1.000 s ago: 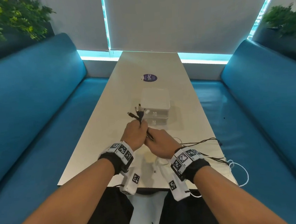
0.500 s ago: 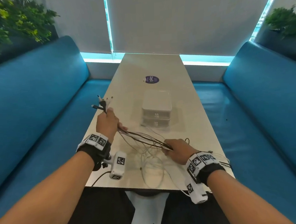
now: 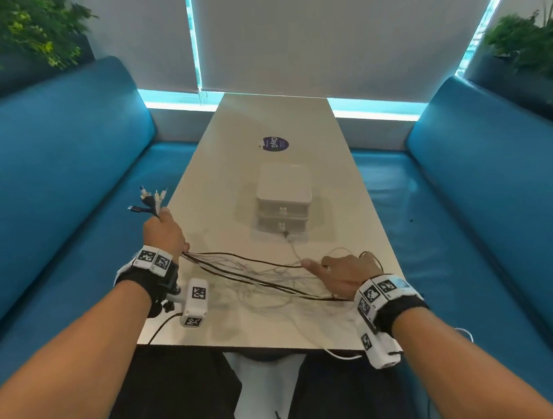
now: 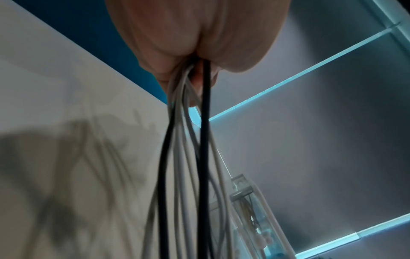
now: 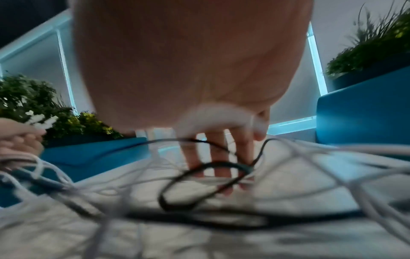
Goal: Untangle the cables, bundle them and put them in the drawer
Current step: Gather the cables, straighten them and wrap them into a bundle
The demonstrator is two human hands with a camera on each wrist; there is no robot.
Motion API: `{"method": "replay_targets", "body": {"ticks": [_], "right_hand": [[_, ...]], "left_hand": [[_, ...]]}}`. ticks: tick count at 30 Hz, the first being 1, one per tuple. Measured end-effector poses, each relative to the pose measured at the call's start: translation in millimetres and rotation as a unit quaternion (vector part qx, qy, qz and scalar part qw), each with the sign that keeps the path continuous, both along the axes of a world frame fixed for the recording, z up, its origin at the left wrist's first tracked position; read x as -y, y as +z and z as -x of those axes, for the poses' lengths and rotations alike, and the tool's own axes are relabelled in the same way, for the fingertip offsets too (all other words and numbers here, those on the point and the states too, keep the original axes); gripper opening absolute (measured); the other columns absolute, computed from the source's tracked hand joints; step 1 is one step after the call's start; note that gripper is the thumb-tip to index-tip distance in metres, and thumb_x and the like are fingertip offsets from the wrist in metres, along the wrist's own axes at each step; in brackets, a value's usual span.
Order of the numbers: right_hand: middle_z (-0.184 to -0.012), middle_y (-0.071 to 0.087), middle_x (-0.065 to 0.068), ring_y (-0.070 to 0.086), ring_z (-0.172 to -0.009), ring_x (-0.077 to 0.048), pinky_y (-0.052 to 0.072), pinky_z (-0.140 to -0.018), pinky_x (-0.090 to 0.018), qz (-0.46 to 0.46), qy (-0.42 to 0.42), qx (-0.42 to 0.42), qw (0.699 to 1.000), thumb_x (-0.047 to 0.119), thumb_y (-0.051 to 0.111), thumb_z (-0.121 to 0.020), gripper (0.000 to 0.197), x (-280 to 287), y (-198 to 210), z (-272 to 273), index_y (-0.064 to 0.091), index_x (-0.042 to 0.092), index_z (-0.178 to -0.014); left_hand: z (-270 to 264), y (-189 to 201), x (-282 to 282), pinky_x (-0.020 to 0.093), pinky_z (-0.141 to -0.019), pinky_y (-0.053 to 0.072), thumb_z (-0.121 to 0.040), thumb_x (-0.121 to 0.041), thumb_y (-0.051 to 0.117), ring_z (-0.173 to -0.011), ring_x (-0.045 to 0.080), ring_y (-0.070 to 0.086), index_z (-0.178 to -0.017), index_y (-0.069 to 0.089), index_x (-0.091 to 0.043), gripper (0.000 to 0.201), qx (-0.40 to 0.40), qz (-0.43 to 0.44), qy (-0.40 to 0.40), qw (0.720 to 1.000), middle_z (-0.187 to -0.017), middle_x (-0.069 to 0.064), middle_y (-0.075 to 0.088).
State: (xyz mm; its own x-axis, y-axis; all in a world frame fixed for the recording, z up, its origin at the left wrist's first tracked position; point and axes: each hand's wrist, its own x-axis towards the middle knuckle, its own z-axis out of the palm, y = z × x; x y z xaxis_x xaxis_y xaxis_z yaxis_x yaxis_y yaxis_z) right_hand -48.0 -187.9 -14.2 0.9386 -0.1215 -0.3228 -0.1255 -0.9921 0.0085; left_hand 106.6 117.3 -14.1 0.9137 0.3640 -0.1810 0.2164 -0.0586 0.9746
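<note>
My left hand [image 3: 162, 232] grips a bunch of black and white cables [image 3: 253, 270] near their plug ends [image 3: 150, 201], held up over the table's left edge. In the left wrist view the cables [image 4: 188, 157] hang down out of my closed fist [image 4: 195, 43]. The strands run right across the table to my right hand [image 3: 338, 272], which lies on them with fingers spread and straight. The right wrist view shows those fingers [image 5: 219, 154] pressing among black and white loops [image 5: 199, 184]. A white two-drawer box [image 3: 283, 202] stands mid-table with both drawers closed.
The long white table [image 3: 275, 117] runs between two blue benches [image 3: 53, 179]. A round purple sticker [image 3: 275, 144] lies beyond the box. White cable ends hang off the near right table edge [image 3: 341, 355]. Plants stand behind both benches.
My hands have drawn apart: the left pulled the plug ends up and left, the right slid right along the cables and now lies flat on them.
</note>
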Motion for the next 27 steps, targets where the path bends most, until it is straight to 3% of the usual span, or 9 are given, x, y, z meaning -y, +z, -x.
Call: {"method": "replay_targets", "body": {"ticks": [2,4,7,10,13,16,18,23,27], "right_hand": [[-0.122,0.060,-0.003,0.056,-0.111,-0.027,0.030,-0.100,-0.052,0.071,0.034,0.020,0.997,0.056,0.017,-0.101,0.054,-10,1,-6,0.052,0.027,-0.129],[-0.133,0.052,-0.007,0.051,-0.116,-0.029,0.034,-0.100,-0.048,0.110,0.050,0.089,0.989,0.033,0.043,-0.097,0.037,-21,3,-10,0.049,0.021,-0.133],[-0.146,0.040,-0.007,0.045,-0.126,-0.029,0.040,-0.104,-0.044,-0.013,0.129,0.155,0.979,0.002,0.058,-0.082,0.067,-36,-5,-17,0.037,0.019,-0.144],[-0.138,0.053,0.002,0.053,-0.122,-0.023,0.046,-0.101,-0.041,-0.134,0.118,0.067,0.982,0.017,0.061,-0.085,0.062,-47,-10,-17,0.039,0.028,-0.142],[-0.123,0.063,0.003,0.058,-0.114,-0.023,0.047,-0.096,-0.036,-0.130,0.071,0.024,0.989,0.029,0.058,-0.086,0.037,-41,-14,-14,0.059,0.030,-0.123],[-0.116,0.066,0.000,0.063,-0.107,-0.027,0.052,-0.092,-0.039,-0.044,0.007,-0.003,0.999,0.033,0.047,-0.092,0.029,-21,-6,-13,0.069,0.029,-0.112],[-0.115,0.067,-0.003,0.064,-0.103,-0.028,0.052,-0.090,-0.040,0.007,-0.061,0.023,0.998,0.033,0.044,-0.093,0.032,-8,-2,-13,0.069,0.022,-0.110],[-0.107,0.065,-0.007,0.057,-0.092,-0.028,0.040,-0.083,-0.039,0.065,-0.125,0.035,0.989,0.052,0.031,-0.093,0.047,-9,9,-8,0.065,0.019,-0.097],[-0.109,0.066,-0.009,0.059,-0.093,-0.028,0.042,-0.075,-0.035,0.042,-0.122,0.029,0.991,0.053,0.032,-0.096,0.051,-11,7,-4,0.066,0.016,-0.107]], "left_hand": [[-8,-13,0,0.070,-0.076,0.049,-0.099,-0.044,0.036,-0.101,0.061,0.057,-0.121,0.048,0.005,0.055,-0.005,0.011,-0.003,1.000,-0.105,0.041,0.056],[-40,-50,-8,0.068,-0.074,0.051,-0.091,-0.051,0.032,-0.099,0.058,0.061,-0.122,0.047,-0.006,0.057,-0.009,0.009,-0.035,0.999,-0.117,0.040,0.055],[-57,-57,-11,0.067,-0.072,0.055,-0.080,-0.063,0.032,-0.090,0.048,0.065,-0.117,0.048,-0.009,0.067,-0.003,0.005,-0.041,0.999,-0.111,0.028,0.062],[-37,-26,-2,0.071,-0.072,0.052,-0.076,-0.063,0.034,-0.094,0.056,0.062,-0.114,0.049,0.001,0.075,0.023,-0.018,-0.028,0.999,-0.116,0.038,0.058],[-23,-1,-1,0.072,-0.077,0.051,-0.082,-0.060,0.035,-0.097,0.059,0.057,-0.107,0.052,0.008,0.074,0.050,-0.060,-0.006,0.997,-0.112,0.043,0.055],[-1,41,-5,0.051,-0.081,0.053,-0.101,-0.047,0.034,-0.093,0.048,0.060,-0.112,0.054,0.011,0.063,0.046,-0.100,0.019,0.994,-0.108,0.033,0.061],[0,49,-8,0.042,-0.076,0.044,-0.106,-0.040,0.033,-0.095,0.045,0.059,-0.116,0.054,0.011,0.056,0.050,-0.119,0.020,0.991,-0.108,0.030,0.061],[-2,44,2,0.058,-0.084,0.053,-0.106,-0.041,0.035,-0.101,0.050,0.059,-0.111,0.055,0.013,0.057,0.056,-0.128,0.000,0.990,-0.113,0.035,0.060],[-5,44,-1,0.059,-0.082,0.054,-0.106,-0.041,0.033,-0.094,0.050,0.061,-0.108,0.057,0.011,0.057,0.062,-0.140,0.019,0.988,-0.108,0.034,0.062]]}}
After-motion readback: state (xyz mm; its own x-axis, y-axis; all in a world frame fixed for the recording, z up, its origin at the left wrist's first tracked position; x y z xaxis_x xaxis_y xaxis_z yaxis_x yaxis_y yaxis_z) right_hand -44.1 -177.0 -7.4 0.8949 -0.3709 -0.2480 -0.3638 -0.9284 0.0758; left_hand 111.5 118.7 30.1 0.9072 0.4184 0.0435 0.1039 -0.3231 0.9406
